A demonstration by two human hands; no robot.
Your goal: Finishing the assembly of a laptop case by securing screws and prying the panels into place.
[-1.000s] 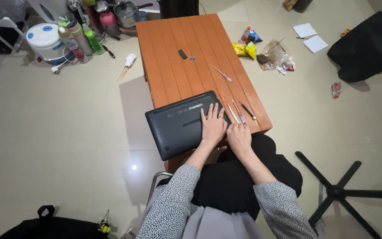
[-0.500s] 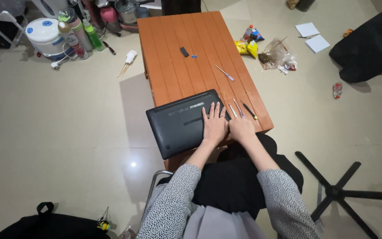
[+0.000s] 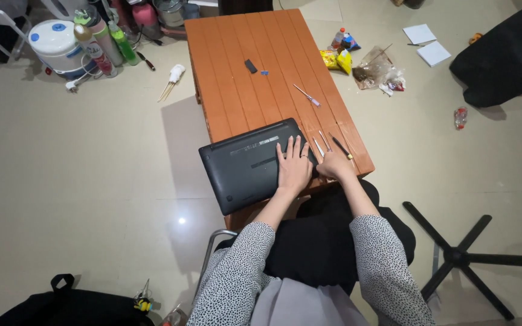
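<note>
The laptop [image 3: 249,166] lies upside down at the near end of the bench [image 3: 243,90]. The left hand [image 3: 294,168] presses flat on it, fingers spread; the right hand [image 3: 335,164] curls at its right edge, beside small screwdrivers [image 3: 321,145].

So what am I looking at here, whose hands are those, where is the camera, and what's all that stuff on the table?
No machine here: a seated person wears a camera on the head, so the one picture looks straight down at their own arms and lap. In front of them is an orange slatted table. A black laptop lies on it, closed and bottom side up. The left hand rests flat on the laptop with fingers spread. The right hand sits at the laptop's right edge, beside a few thin tools and a dark pen-like tool; whether it grips anything cannot be told. Farther up the table lie a small screwdriver and a small black part. The floor holds bottles, snack packets and a chair base.
</note>
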